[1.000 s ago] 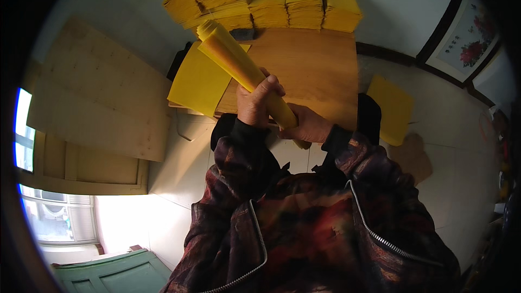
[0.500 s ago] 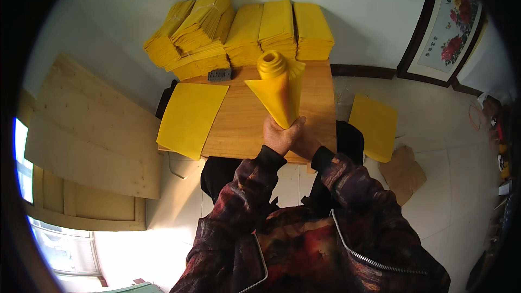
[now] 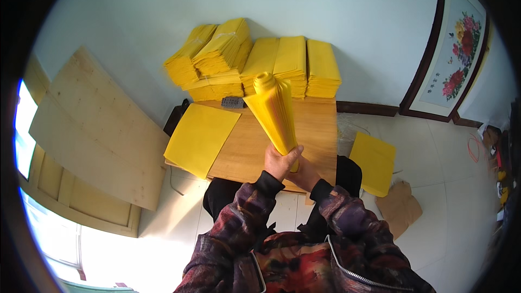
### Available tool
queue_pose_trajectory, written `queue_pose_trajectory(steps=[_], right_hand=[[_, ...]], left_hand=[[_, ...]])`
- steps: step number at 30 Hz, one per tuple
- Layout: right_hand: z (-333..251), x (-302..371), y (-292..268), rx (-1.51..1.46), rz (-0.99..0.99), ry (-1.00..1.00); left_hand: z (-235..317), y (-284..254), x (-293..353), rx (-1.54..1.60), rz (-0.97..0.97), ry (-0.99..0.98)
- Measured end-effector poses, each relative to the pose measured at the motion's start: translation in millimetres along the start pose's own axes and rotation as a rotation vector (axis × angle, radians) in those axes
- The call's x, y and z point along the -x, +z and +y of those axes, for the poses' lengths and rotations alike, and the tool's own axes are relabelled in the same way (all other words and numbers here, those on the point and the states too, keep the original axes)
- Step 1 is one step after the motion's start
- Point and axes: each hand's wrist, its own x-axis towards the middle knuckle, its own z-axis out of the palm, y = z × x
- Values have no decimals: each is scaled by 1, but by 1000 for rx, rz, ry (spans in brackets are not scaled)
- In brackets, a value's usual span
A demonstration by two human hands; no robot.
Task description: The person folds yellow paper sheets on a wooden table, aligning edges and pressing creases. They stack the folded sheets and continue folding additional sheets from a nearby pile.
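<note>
Both hands grip the lower end of a roll of yellow paper sheets (image 3: 275, 114), held up over the near part of the wooden table. Its upper end is coiled tight, with loose sheet edges flaring along the side. My left hand (image 3: 278, 163) is wrapped round the bottom, thumb across the front. Beside it, my right hand (image 3: 305, 173) is closed on the same end, its fingers mostly hidden. On the table's left side lies a flat yellow sheet or thin stack (image 3: 203, 138), and behind it a dark grey block (image 3: 233, 102).
Tied stacks of yellow paper (image 3: 277, 62) line the back of the wooden table (image 3: 317, 130) by the wall. More yellow sheets (image 3: 373, 163) are right of the table, with brown cardboard (image 3: 400, 209) on the floor. A plywood board (image 3: 100, 130) leans at left; a framed flower picture (image 3: 453, 59) stands at right.
My view has tilted up, so the table and stacks sit lower in the picture. The roll's top leans farther away and more of its layered side shows. Both hands keep their grip.
</note>
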Motion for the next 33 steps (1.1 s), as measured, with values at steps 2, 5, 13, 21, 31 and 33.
queue_pose_trajectory(steps=[2,5,13,21,31,33], right_hand=[[-16,8,-4,-34,-132,75],[-36,20,-8,-131,-320,361],[-44,39,-7,-585,-539,497],[-41,47,3,-723,-659,555],[-36,36,7,-411,-369,338],[-35,36,8,-352,-371,316]], left_hand=[[4,-9,2,13,-27,-50],[6,-23,6,274,-69,-191],[-1,-56,31,892,-203,-346],[-8,-72,44,1009,-238,-280],[-18,-67,52,782,38,-351],[-19,-66,54,775,62,-346]])
